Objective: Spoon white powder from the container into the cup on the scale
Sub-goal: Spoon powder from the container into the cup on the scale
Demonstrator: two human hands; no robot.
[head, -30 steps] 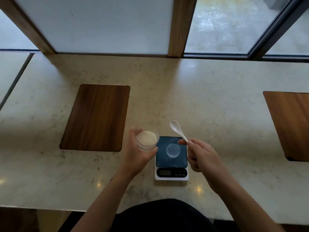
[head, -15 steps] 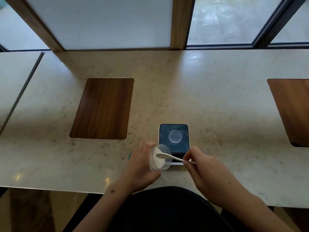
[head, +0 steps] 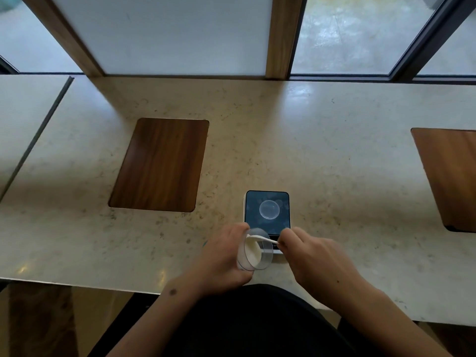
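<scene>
Low in the middle of the frame, our left hand (head: 224, 261) was wrapped around a clear container (head: 253, 249), holding it tilted so that its open mouth faced right, toward the other hand. White powder (head: 251, 253) lay banked against the container's lower side. Our right hand (head: 316, 256) was closed in a pinch on the handle of a white spoon (head: 260, 238), fingers curled in, with the bowl end of the spoon reaching left into the container's mouth at its upper rim. We could not tell whether the spoon carried any powder.

Just above the hands in the frame sat the scale (head: 267, 212), its dark platform facing up and its near edge partly covered by the container and the right hand's fingers. A small clear cup (head: 269, 209) stood upright at the middle of the platform, and we could not make out any contents in it. The container was held just below the scale in the frame, apart from the cup.

All of this rested on a pale stone counter (head: 334, 163). A dark wooden inset (head: 159, 164) lay left of centre, well apart from the scale, and a second wooden panel (head: 450, 176) showed at the right edge. Windows ran along the top of the frame.
</scene>
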